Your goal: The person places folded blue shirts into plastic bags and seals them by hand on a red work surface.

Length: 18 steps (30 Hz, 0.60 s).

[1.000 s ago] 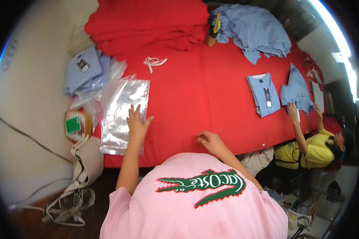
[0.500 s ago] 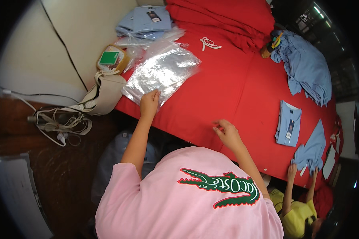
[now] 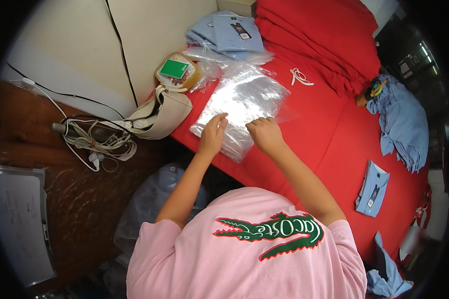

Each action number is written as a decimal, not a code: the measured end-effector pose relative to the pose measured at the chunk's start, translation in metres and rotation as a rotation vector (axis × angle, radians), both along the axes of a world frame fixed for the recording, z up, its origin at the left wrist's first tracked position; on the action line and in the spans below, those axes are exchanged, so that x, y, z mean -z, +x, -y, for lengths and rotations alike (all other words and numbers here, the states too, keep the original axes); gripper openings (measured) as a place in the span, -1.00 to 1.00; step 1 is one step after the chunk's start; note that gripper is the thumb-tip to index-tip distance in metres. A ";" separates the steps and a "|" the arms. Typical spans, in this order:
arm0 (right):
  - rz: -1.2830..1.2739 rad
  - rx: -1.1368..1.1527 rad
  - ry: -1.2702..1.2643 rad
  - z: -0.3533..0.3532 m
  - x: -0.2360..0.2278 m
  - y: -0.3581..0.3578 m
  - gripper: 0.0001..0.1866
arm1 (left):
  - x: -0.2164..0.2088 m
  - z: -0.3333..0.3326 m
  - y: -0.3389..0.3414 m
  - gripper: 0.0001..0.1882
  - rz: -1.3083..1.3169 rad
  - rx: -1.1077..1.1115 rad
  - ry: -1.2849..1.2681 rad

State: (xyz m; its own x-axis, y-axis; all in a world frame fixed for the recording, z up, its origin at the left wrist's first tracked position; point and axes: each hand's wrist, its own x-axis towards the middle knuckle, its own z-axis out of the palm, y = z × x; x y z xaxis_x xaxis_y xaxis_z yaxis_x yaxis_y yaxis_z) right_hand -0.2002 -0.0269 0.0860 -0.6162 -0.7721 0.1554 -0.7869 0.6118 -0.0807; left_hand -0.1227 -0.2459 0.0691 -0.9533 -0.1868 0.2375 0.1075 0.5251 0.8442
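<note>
A glossy clear plastic bag point(image 3: 242, 97) lies flat on the red cloth in front of me, perhaps with more bags under it. My left hand point(image 3: 213, 135) is closed at the bag's near left edge, thumb and fingers together on the film. My right hand point(image 3: 265, 134) is curled over its right side, fingertips pinched on the plastic. Both forearms reach in over the table's near edge. Beyond the bag are folded light blue shirts point(image 3: 234, 32) with a dark tag, resting on more clear film.
Left of the bag stand a yellow-rimmed tub point(image 3: 188, 79) and a beige bag point(image 3: 172, 117). White string point(image 3: 300, 77) and bunched red fabric point(image 3: 319, 35) lie beyond. To the right are a blue fabric pile point(image 3: 401, 124), a folded blue shirt point(image 3: 372, 189) and another blue piece point(image 3: 384, 279).
My right hand has moved left from the bare cloth to the bag. My left hand stays at the bag. The view has shifted, and the other person's hands have gone from sight.
</note>
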 end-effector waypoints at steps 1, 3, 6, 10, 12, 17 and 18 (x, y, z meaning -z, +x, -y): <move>0.006 -0.033 0.001 0.001 -0.004 0.001 -0.79 | 0.001 0.014 -0.014 -0.65 0.043 -0.021 -0.014; 0.000 -0.107 -0.038 0.007 -0.018 0.008 -0.75 | 0.013 0.049 -0.051 -0.56 0.209 0.043 -0.015; 0.001 -0.168 -0.172 0.004 -0.030 0.026 -0.69 | 0.055 0.070 -0.113 -0.46 0.175 0.273 -0.300; 0.455 -0.031 -0.231 -0.019 -0.033 0.054 -0.60 | 0.082 0.048 -0.138 -0.28 0.181 0.352 -0.702; 0.675 0.124 -0.287 -0.039 -0.030 0.068 -0.56 | 0.087 0.035 -0.137 -0.26 0.132 0.273 -0.762; 0.856 0.441 -0.474 -0.082 -0.010 0.094 -0.48 | 0.089 0.032 -0.143 -0.26 0.041 0.108 -0.762; 0.850 0.463 -0.492 -0.087 -0.009 0.100 -0.48 | 0.090 0.028 -0.144 -0.27 0.052 0.103 -0.757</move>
